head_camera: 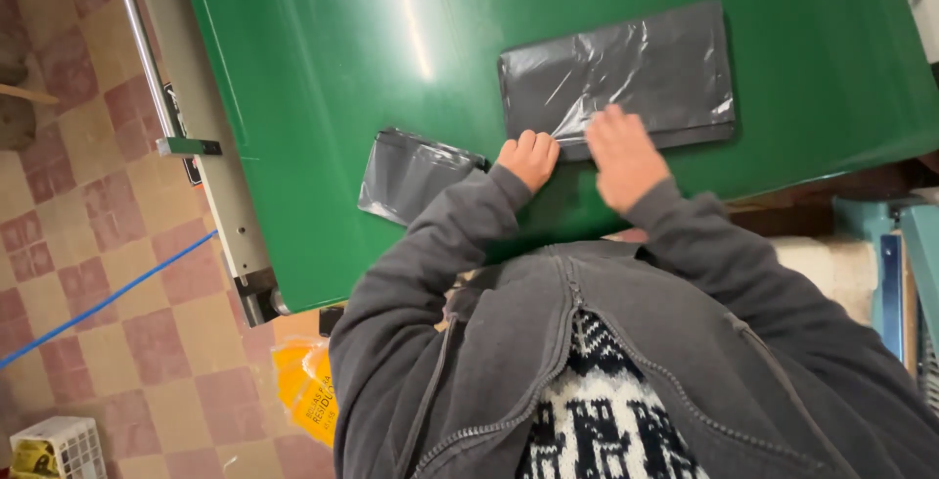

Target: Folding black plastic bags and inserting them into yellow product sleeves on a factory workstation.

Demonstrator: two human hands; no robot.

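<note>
Head view, looking down. A flat rectangular stack of dark grey plastic bags [626, 73] lies on the glossy green table [313, 97], centre-right of the frame, its long axis running left to right. The right hand [624, 156] rests palm-down, fingers together, on the stack's lower edge; the left hand [529, 156], curled, touches that edge just beside it (grip unclear). A smaller crumpled dark grey bag [411, 174] lies lower left.

even indoor light, a glare streak on the green table [323, 97], mild softness throughout
</note>
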